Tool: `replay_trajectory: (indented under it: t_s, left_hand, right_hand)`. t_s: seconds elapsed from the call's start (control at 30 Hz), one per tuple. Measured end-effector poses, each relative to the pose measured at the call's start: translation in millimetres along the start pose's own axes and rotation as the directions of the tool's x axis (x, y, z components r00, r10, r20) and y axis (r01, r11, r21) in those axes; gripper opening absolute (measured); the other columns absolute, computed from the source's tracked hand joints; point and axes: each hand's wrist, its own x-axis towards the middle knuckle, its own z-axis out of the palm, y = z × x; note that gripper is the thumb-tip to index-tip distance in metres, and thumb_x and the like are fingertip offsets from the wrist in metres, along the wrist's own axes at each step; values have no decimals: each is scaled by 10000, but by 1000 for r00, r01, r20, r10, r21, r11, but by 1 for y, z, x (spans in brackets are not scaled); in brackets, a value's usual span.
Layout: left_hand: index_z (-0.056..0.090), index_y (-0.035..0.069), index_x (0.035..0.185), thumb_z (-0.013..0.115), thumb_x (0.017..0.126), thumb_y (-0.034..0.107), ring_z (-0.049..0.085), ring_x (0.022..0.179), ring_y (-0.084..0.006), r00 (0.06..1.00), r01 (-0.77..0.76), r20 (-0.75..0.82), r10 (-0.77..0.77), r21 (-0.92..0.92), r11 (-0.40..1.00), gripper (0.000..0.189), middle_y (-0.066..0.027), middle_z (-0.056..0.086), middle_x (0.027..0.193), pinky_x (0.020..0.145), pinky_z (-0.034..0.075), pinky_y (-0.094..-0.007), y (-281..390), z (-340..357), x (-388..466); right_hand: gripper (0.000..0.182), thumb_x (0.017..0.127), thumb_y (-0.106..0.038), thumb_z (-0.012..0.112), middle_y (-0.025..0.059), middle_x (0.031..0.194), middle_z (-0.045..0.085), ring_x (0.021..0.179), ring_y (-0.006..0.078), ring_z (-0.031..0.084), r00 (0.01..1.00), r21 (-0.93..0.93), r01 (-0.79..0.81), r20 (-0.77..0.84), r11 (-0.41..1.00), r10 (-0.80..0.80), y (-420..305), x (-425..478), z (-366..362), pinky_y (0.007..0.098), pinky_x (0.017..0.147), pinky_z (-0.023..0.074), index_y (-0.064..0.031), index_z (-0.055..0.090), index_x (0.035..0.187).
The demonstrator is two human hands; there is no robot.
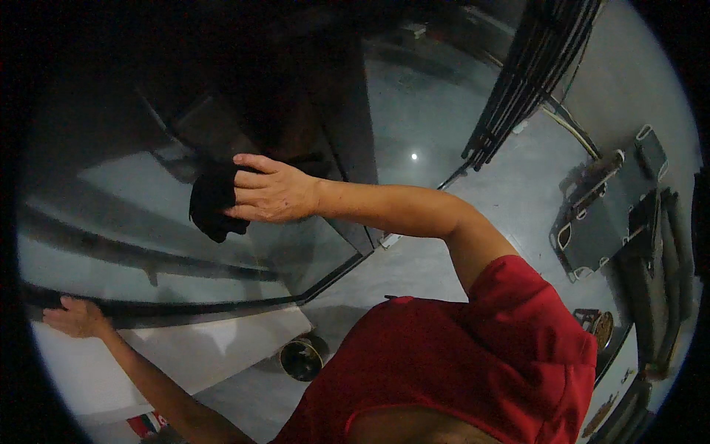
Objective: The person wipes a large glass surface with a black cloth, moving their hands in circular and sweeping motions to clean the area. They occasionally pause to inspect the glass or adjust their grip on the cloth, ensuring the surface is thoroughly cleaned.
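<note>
My right hand [274,191] grips a bunched black cloth [212,208] with its fingers curled over it. The cloth is at the surface of a large dark glass pane [327,250], which carries pale reflections; whether it presses on the glass is hard to tell. Down at the left, my left hand [77,319] has its thumb apart from the fingers and appears to hold nothing. It is beside the pane's black frame [183,309], above a white ledge [222,338]; contact with either is unclear.
A round bin [301,359] stands on the grey floor [249,397] by the ledge. Long black slats [527,83] hang at upper right. Behind them runs a pale cable [571,130]. Flat grey panels with metal loops [604,222] lean at the right.
</note>
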Motion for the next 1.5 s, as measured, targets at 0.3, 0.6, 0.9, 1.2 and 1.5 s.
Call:
replay_trajectory:
  t_s: [0.3,0.6,0.9,1.2,1.5]
  left_hand:
    - [392,-31,1378,402,983,398,389,1303,-395,995,79,59,-84,83,993,583,-244,394,1420,1056,344,-488,3,-7,0]
    - [375,-9,1398,353,1000,396,386,1306,-400,1000,18,2,-19,43,999,569,-250,378,1429,1059,344,-466,19,-16,11]
    - [382,-17,1395,363,997,371,358,1331,-376,978,169,102,-181,115,979,556,-235,365,1444,1096,298,-443,18,-15,7]
    - [443,8,1354,469,979,349,481,1238,-351,1000,-16,-12,18,157,987,508,-215,472,1361,1019,418,-418,15,-4,5]
    - [497,-4,1302,502,969,336,540,1175,-346,998,-50,58,32,355,933,476,-218,524,1303,958,479,-404,-18,2,0]
  right_hand:
    - [244,793,-177,594,22,929,594,884,227,545,912,44,-277,-303,960,277,28,-11,-87,563,1039,302,-146,644,1030]
    - [497,602,-284,735,51,1038,564,1076,263,514,968,-96,-192,-184,977,172,86,20,-72,687,1082,144,-218,633,1083]
    - [533,478,-312,719,26,795,536,953,279,508,808,-152,-335,-554,930,201,142,95,-103,680,1080,172,-206,688,1000]
    - [461,512,-238,685,51,956,565,1034,293,516,808,-126,-345,-544,930,226,133,70,-88,663,1089,171,-187,674,970]
    - [461,528,-199,669,58,1048,576,1019,283,529,825,-120,-332,-518,936,226,120,59,-93,647,1103,160,-179,657,988]
